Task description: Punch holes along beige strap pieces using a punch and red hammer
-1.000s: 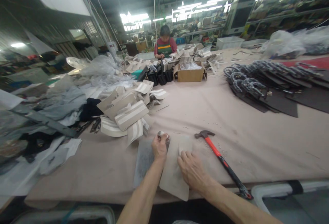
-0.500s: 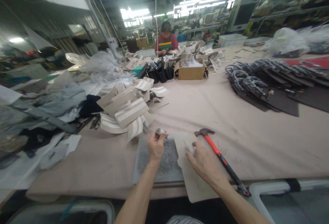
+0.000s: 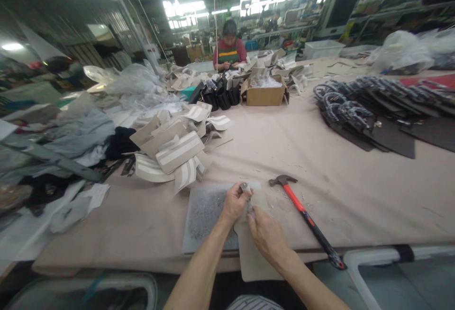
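Observation:
My left hand is closed round a short whitish cylinder with a round, metal-looking top end. It stands roughly upright over a beige flat panel. Close against its lower part, my right hand has its fingers drawn together; what they pinch is hidden. The panel lies partly on a grey, heavily pitted board and juts over the table's near edge. To the right of my hands rests a claw hammer with a red and black handle, touched by neither hand.
Beige panels with pale strips are heaped at left. Dark pieces with wrapped handles are stacked at right. Farther back stand a cardboard box and black bags. A person sits across the table.
My left hand has moved right with the cylinder, from over the pitted board to over the panel. The panel has shifted left, and my right hand has come in beside the cylinder.

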Tool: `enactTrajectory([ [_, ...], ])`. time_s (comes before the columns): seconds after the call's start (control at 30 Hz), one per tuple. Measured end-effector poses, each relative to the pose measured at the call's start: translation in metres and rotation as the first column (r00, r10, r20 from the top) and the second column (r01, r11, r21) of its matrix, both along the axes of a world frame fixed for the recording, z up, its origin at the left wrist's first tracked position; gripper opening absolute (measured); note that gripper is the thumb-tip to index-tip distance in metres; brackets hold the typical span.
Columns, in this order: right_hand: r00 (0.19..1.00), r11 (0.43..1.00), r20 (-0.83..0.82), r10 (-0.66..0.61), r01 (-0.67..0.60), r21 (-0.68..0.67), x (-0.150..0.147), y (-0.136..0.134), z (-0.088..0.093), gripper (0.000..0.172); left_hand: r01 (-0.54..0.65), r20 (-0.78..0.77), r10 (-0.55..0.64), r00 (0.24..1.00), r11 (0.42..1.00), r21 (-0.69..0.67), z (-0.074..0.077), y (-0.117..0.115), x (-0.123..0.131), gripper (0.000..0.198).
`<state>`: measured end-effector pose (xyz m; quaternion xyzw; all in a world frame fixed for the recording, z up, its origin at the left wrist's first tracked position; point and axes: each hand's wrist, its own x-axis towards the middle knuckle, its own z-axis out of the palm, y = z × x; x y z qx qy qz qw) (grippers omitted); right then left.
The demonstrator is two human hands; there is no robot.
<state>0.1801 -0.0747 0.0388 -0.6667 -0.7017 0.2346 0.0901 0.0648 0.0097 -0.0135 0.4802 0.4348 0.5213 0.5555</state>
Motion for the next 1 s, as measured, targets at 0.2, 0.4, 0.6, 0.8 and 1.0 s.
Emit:
enactTrajectory([
  [0.2, 0.934, 0.997, -0.356, -0.038, 0.059, 0.051, 0.027, -0.011, -0.019, 0.052, 0.019, -0.043, -0.019, 0.999, 1.000, 0.009, -0.007, -0.002, -0.003, 0.034],
  [0.4, 0.980, 0.918, -0.076, -0.184, 0.199, 0.342, 0.080, -0.007, -0.031, 0.038, -0.001, -0.064, 0.002, 0.998, 1.000, 0.018, -0.010, -0.003, -0.001, 0.037],
  [0.6, 0.898, 0.940, 0.355, -0.260, 0.153, 0.304, 0.121, 0.003, -0.042, 0.022, -0.006, -0.081, 0.009, 0.997, 0.999, 0.038, -0.009, -0.004, 0.000, 0.032],
  [0.8, 0.923, 0.950, 0.227, -0.312, 0.301, 0.079, 0.128, 0.017, -0.035, 0.017, -0.018, -0.128, 0.027, 0.991, 0.997, 0.068, -0.009, -0.006, 0.001, 0.027],
  [1.0, 0.840, 0.862, -0.259, -0.477, 0.389, -0.324, 0.120, 0.036, -0.016, 0.014, 0.006, -0.244, 0.033, 0.969, 0.987, 0.159, -0.016, -0.010, 0.003, 0.019],
])
